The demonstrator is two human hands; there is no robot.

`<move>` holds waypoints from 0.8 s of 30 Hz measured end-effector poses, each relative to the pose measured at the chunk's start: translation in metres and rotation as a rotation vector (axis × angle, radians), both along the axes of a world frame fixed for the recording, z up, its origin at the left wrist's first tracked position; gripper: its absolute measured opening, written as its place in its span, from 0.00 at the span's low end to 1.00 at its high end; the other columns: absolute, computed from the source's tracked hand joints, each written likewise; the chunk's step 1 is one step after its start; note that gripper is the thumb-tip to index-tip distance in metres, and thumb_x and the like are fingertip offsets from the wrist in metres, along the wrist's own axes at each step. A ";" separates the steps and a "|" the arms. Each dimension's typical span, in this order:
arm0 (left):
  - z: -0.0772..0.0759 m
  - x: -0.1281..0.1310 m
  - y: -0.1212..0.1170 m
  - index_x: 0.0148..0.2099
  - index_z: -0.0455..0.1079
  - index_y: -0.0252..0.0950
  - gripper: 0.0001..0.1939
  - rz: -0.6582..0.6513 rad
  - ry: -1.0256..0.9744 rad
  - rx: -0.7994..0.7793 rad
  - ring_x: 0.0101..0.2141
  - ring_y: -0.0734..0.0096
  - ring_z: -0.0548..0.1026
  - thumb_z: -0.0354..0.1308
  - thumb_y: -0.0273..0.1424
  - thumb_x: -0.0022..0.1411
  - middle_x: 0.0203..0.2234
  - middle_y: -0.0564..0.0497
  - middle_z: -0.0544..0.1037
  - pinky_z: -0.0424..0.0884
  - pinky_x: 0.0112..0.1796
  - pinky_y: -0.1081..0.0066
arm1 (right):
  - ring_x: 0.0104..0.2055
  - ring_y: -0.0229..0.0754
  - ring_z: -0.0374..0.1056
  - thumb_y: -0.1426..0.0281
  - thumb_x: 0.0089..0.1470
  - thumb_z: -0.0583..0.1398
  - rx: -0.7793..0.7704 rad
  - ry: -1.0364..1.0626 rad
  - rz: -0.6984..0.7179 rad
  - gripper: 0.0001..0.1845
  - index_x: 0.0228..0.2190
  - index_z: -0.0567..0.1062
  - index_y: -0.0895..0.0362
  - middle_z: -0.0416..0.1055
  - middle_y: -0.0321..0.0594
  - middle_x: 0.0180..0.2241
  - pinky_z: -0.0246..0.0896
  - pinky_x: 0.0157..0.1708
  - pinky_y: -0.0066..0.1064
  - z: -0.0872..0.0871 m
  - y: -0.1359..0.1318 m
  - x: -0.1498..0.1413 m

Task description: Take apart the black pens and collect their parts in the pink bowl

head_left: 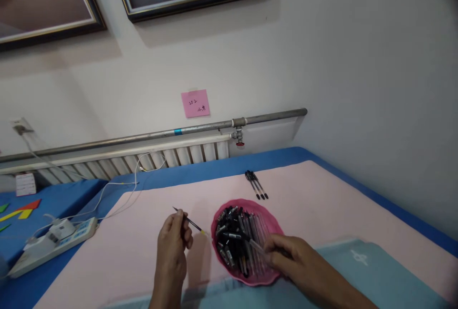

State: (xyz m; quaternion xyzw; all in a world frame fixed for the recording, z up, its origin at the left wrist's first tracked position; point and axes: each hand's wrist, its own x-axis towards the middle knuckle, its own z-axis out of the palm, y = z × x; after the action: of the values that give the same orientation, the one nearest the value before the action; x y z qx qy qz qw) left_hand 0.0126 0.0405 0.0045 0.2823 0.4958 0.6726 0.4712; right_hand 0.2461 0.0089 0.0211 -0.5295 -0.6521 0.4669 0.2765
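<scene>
My left hand (175, 232) is closed in a pinch on a thin dark pen refill (195, 225), its yellowish end pointing toward the basket. My right hand (286, 254) is closed on the end of a clear pen barrel (255, 244), whose black end reaches over the basket. Below lies a pink scalloped basket (241, 201) on the pale cloth. Black pen caps and other small parts (225, 247) fill its left side, while clear barrels (255, 223) lie along its right. Beyond the basket rest three black-capped pens (256, 186), side by side.
A pale pink cloth (136, 232) covers the blue table (200, 174), with a teal cloth (379, 271) at the front. At left are a power strip (80, 235), white cables (135, 175) and coloured flat pieces (26, 211). A radiator (182, 155) and pipe (143, 137) run along the wall.
</scene>
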 end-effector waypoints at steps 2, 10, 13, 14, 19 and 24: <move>-0.005 0.003 0.000 0.24 0.62 0.36 0.19 -0.073 0.171 -0.060 0.13 0.83 0.55 0.60 0.46 0.49 0.12 0.61 0.60 0.50 0.14 0.80 | 0.25 0.36 0.57 0.68 0.47 0.54 0.017 0.025 -0.053 0.07 0.21 0.68 0.56 0.61 0.32 0.20 0.51 0.26 0.25 0.000 0.002 0.004; -0.020 0.050 -0.008 0.21 0.58 0.38 0.21 -0.285 0.510 -0.023 0.16 0.79 0.57 0.56 0.48 0.52 0.13 0.60 0.59 0.52 0.18 0.77 | 0.26 0.36 0.57 0.65 0.48 0.54 0.055 0.058 -0.110 0.08 0.23 0.68 0.56 0.62 0.32 0.21 0.52 0.26 0.26 0.001 0.002 0.006; -0.022 0.054 -0.006 0.22 0.60 0.37 0.20 -0.312 0.529 -0.014 0.17 0.78 0.58 0.54 0.47 0.54 0.13 0.59 0.61 0.54 0.18 0.77 | 0.25 0.36 0.57 0.66 0.48 0.55 0.063 0.054 -0.111 0.08 0.22 0.68 0.56 0.61 0.32 0.21 0.52 0.25 0.26 0.001 0.001 0.004; -0.022 0.054 -0.006 0.24 0.62 0.37 0.19 -0.326 0.524 -0.024 0.16 0.78 0.58 0.53 0.47 0.55 0.13 0.59 0.62 0.54 0.18 0.77 | 0.25 0.36 0.57 0.66 0.48 0.55 0.062 0.055 -0.111 0.08 0.22 0.69 0.56 0.62 0.32 0.21 0.52 0.25 0.26 0.000 0.001 0.004; -0.023 0.054 -0.006 0.44 0.67 0.34 0.20 -0.380 0.481 -0.064 0.16 0.76 0.62 0.51 0.44 0.57 0.19 0.56 0.70 0.59 0.18 0.75 | 0.24 0.35 0.57 0.67 0.48 0.56 0.043 0.086 -0.113 0.07 0.23 0.69 0.56 0.62 0.31 0.21 0.52 0.25 0.26 -0.001 0.001 0.003; -0.025 0.056 -0.010 0.43 0.67 0.33 0.21 -0.463 0.371 -0.041 0.14 0.79 0.62 0.53 0.46 0.56 0.19 0.56 0.70 0.58 0.17 0.76 | 0.20 0.33 0.54 0.66 0.48 0.56 -0.042 0.193 -0.072 0.08 0.22 0.69 0.56 0.58 0.29 0.17 0.48 0.21 0.25 -0.003 0.000 -0.001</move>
State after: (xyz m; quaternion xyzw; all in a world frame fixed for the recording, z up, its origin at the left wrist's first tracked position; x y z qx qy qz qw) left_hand 0.0688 0.0306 -0.0206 0.4961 0.5096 0.4741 0.5191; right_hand 0.2448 0.0093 0.0183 -0.5110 -0.5930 0.5189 0.3435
